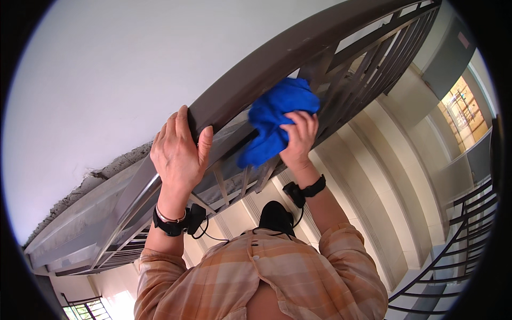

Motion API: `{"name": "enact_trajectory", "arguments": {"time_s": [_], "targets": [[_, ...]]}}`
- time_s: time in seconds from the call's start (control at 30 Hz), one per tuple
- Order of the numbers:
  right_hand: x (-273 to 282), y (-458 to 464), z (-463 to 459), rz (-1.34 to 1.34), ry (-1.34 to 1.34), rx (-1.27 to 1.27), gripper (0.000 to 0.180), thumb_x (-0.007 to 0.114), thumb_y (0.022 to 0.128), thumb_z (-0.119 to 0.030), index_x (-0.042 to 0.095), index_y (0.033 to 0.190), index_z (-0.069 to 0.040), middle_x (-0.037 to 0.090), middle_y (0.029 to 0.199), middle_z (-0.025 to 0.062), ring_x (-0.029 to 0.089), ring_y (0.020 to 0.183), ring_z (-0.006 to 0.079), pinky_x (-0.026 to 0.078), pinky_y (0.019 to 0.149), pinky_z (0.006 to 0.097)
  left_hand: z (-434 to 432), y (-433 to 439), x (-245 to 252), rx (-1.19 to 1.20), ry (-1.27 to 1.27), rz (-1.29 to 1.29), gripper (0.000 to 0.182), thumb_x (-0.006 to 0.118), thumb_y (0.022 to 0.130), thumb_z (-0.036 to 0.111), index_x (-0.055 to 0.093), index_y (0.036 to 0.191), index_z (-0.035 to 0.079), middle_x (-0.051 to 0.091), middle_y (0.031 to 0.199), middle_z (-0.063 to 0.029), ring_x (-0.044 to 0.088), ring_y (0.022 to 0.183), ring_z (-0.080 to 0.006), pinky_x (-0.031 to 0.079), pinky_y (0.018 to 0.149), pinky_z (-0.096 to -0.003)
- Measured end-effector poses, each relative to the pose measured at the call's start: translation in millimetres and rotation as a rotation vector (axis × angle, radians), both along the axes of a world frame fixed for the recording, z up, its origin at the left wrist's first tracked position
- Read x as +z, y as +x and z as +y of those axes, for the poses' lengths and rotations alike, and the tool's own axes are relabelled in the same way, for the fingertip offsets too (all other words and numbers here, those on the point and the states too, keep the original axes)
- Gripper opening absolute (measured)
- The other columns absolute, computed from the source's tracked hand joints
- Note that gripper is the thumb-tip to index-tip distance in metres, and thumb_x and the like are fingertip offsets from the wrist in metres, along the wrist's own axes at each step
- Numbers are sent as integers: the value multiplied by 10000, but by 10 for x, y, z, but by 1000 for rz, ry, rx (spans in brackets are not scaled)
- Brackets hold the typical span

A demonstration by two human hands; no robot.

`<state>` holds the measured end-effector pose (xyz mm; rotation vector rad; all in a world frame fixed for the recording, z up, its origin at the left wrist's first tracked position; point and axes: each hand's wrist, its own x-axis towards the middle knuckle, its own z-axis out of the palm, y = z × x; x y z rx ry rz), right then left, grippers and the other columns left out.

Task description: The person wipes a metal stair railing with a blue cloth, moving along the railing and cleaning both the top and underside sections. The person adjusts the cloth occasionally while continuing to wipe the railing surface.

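Observation:
My left hand (178, 148) rests over the brown stair handrail (256, 68), its thumb on the near side and its fingers across the top. A crumpled blue cloth (276, 112) is in my right hand (301, 134), below and to the right of the rail, against the upper part of the metal balustrade (360, 72). The cloth's edges are slightly blurred. It hides part of the bars and the lower rail behind it. Both wrists wear black straps with small cabled devices.
Tiled stairs (372, 176) curve down the right side, under and beside the balustrade. A second dark railing (452, 252) stands at the lower right. Left of the handrail is a white wall (100, 80) with a rough, broken lower edge. A black shoe (275, 216) shows on the steps.

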<state>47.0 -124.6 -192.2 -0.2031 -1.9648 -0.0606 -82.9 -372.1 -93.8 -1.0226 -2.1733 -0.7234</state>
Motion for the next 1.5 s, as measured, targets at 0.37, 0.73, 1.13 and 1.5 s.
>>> {"name": "enact_trajectory", "arguments": {"time_s": [0.37,0.73,1.13,1.5], "targets": [[-1328,122,346,-66,-561,-189,570,780,764,-147,584,1281,-6,660,1218,241,610,1150,466,463,1012,501,29,20,3,8,-10,-19,644,512,1018,523,581,1301,-51,679,1134,-197,677,977,-384,541,831,-444],[-426,-271,641,173,-799,106,833,852,652,-62,469,1389,-1,676,1164,253,652,1095,462,522,973,456,59,38,-27,15,9,-9,634,476,1034,515,587,1298,-50,683,1159,-215,677,1012,-403,533,865,-458],[-898,-258,720,142,-705,-27,579,590,639,66,547,1216,64,645,1116,212,624,1080,344,436,1056,407,-12,-9,-1,-19,54,-34,557,663,913,416,597,1236,-33,677,1070,-200,667,930,-384,536,819,-457],[-819,-305,820,87,-804,31,654,741,846,-60,462,1422,75,644,1313,219,635,1201,310,450,1073,407,-86,-47,-107,-64,112,-18,701,616,923,534,573,1155,-126,566,883,-160,579,797,-306,482,749,-396]]}}
